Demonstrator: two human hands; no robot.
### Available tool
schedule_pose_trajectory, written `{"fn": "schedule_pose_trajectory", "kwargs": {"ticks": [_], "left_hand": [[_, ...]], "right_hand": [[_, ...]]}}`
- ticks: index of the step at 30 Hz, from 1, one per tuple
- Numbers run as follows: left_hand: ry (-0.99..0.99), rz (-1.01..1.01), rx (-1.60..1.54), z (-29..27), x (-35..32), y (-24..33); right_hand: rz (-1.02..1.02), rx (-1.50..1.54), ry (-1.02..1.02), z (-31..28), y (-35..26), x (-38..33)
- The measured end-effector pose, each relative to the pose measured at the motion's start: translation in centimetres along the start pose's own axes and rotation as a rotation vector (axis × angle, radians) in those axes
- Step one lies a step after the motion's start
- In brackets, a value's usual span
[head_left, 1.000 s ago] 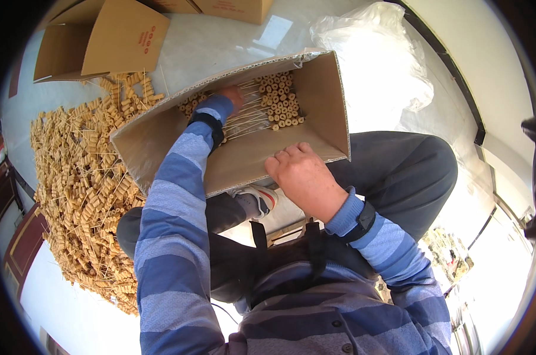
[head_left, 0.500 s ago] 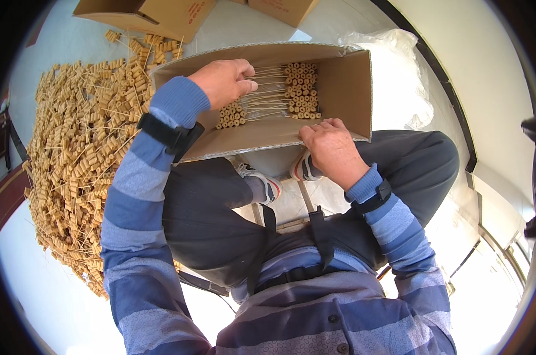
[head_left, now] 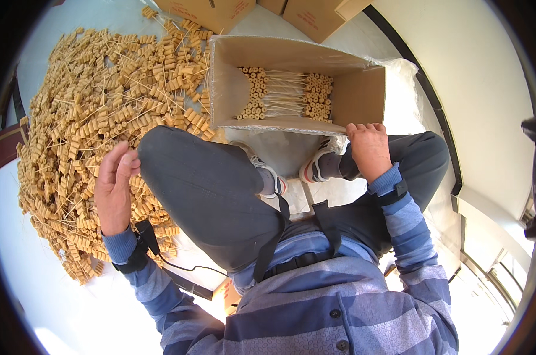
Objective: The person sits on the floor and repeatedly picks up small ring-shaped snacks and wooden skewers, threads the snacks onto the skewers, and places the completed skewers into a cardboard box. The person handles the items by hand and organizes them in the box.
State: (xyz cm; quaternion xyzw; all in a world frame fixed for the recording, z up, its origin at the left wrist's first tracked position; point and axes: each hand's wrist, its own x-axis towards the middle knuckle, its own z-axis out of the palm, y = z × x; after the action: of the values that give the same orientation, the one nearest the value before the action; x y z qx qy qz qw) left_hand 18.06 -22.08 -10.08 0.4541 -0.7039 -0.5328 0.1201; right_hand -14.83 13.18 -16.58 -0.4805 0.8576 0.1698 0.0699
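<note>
An open cardboard box [head_left: 244,123] stands in front of my knees. Inside it lie bundled tan, ridged cylinders on thin pale sticks [head_left: 284,94], their round holed ends stacked in two groups with the sticks between. My right hand [head_left: 369,152] has its fingers hooked over the box's near rim, at the right corner. Off to the left, my left hand [head_left: 115,188] hovers by a big heap of the same stick pieces [head_left: 78,142], next to my left knee. Its fingers are loosely bent and apart from the thumb, with nothing seen in them.
More cardboard boxes [head_left: 309,16] stand beyond at the far side. Clear plastic sheeting [head_left: 404,89] lies right of the open box. My bent legs [head_left: 197,189] flank the space before it, with my shoes [head_left: 271,177] close to its near wall.
My left hand has left the box and swung down and left to the heap. My right hand stays on the rim. The view has shifted, so the box appears farther right.
</note>
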Motion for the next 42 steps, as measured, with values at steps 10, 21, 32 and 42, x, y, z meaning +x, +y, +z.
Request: {"fn": "schedule_pose_trajectory", "kwargs": {"ticks": [10, 21, 32, 42], "left_hand": [[0.051, -0.152, 0.040, -1.6, -7.4, -8.2], [-0.096, -0.356, 0.339, 1.4, -14.6, -20.9], [0.452, -0.760, -0.459, 0.4, -19.7, -35.2], [0.719, -0.784, 0.257, -14.1, -14.1, -38.7]], "right_hand": [[-0.062, -0.037, 0.118, 0.4, 0.1, -1.2], [-0.098, 0.022, 0.171, -0.4, -1.4, -2.3], [-0.328, 0.291, 0.310, -7.0, -6.4, -2.8], [-0.480, 0.384, 0.166, -9.5, -11.9, -2.2]]}}
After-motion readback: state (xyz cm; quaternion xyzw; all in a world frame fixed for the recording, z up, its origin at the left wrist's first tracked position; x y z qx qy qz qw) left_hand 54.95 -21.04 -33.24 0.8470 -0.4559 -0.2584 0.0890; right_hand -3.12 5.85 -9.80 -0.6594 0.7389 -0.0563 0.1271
